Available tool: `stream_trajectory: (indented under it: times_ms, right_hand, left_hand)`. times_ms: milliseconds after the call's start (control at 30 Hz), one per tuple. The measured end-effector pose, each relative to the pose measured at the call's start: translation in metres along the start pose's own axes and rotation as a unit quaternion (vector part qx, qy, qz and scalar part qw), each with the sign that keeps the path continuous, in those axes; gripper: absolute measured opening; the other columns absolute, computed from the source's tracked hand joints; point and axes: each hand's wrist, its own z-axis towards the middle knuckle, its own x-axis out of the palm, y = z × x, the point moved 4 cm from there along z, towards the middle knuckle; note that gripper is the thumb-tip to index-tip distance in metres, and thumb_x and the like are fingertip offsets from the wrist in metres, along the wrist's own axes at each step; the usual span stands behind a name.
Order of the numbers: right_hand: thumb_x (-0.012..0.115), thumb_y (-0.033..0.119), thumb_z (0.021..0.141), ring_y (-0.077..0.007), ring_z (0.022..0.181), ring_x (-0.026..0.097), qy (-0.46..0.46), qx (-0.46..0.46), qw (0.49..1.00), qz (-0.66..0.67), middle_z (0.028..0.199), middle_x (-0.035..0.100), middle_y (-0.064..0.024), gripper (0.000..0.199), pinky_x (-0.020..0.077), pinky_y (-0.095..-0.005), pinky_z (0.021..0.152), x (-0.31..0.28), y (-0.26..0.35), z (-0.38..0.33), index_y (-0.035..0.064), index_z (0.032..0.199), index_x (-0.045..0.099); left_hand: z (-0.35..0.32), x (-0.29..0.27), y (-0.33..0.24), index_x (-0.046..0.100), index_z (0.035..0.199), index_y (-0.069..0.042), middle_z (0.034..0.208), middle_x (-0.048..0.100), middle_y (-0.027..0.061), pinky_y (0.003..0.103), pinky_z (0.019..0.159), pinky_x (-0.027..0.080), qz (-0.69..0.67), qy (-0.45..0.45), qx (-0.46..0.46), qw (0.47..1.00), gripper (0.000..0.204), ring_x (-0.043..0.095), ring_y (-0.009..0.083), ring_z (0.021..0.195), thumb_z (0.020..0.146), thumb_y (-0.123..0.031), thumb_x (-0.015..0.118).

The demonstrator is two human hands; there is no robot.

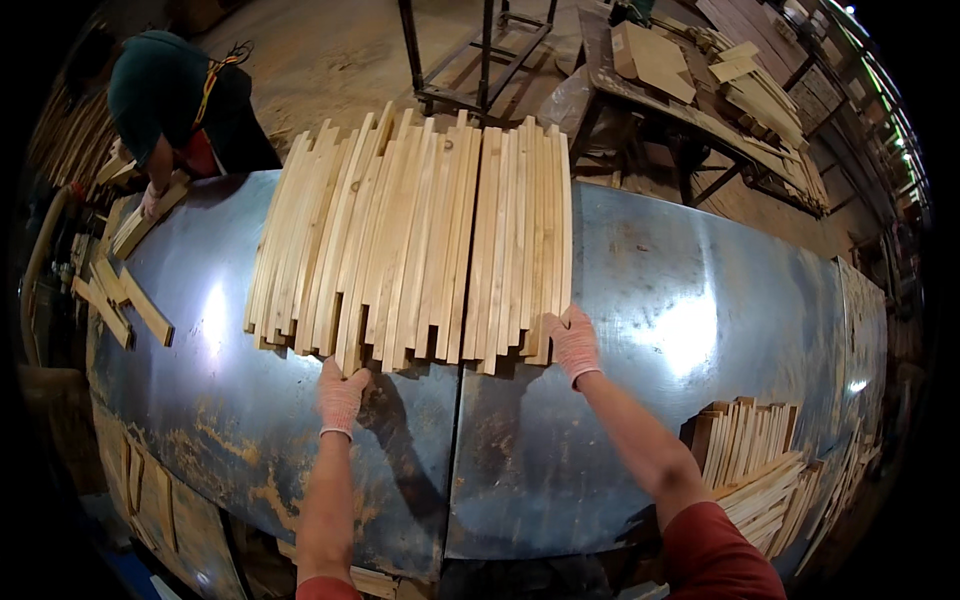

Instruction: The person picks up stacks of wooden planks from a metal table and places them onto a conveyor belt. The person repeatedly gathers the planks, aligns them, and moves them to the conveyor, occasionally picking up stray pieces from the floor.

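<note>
A wide row of pale wooden slats (420, 235) lies side by side on a grey metal tabletop (680, 300). My left hand (340, 395), in a pink knit glove, presses against the near ends of the slats left of centre. My right hand (573, 343), gloved the same way, rests on the near end of the rightmost slats, fingers against the wood. Neither hand lifts a slat off the table.
Another person in a dark top (175, 100) bends over loose slats (125, 285) at the table's far left. A stack of slats (755, 465) sits at my lower right. A metal frame (480, 60) and a bench piled with boards (720, 75) stand beyond the table.
</note>
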Motion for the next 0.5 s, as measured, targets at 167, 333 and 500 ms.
stream_trajectory:
  times_ms: [167, 333, 500]
  right_hand:
    - [0.074, 0.042, 0.097, -0.0443, 0.108, 0.070, 0.002, -0.024, 0.999, 0.028, 0.115, 0.073, -0.0271, 0.048, 0.0543, -0.0493, 0.097, -0.015, 0.015, -0.002, 0.0018, 0.123, 0.066]
    - [0.073, 0.038, 0.099, -0.0315, 0.091, 0.067, 0.013, -0.008, 0.999, 0.049, 0.098, 0.075, -0.0181, 0.040, 0.0555, -0.0443, 0.090, -0.031, -0.018, 0.037, 0.0012, 0.115, 0.071]
    - [0.071, 0.049, 0.099, -0.0453, 0.098, 0.067, 0.067, 0.050, 0.997, 0.004, 0.108, 0.075, -0.0201, 0.052, 0.0548, -0.0489, 0.093, -0.041, -0.005, 0.089, 0.0021, 0.119, 0.067]
  left_hand:
    - [-0.012, -0.007, -0.034, 0.072, 0.120, -0.001, 0.110, 0.078, 0.0234, 0.051, 0.089, 0.058, 0.085, 0.007, -0.021, 0.996, 0.049, 0.075, 0.0425, 0.101, 0.082, -0.030, 0.084]
    - [-0.047, 0.010, -0.068, 0.072, 0.119, -0.005, 0.109, 0.078, 0.0214, 0.048, 0.094, 0.058, 0.135, 0.104, 0.032, 0.985, 0.051, 0.075, 0.0392, 0.102, 0.083, -0.039, 0.086]
    - [-0.019, 0.026, -0.102, 0.063, 0.138, -0.003, 0.125, 0.075, 0.0210, 0.047, 0.099, 0.057, -0.167, 0.223, 0.009, 0.960, 0.067, 0.073, 0.0378, 0.114, 0.086, -0.040, 0.085]
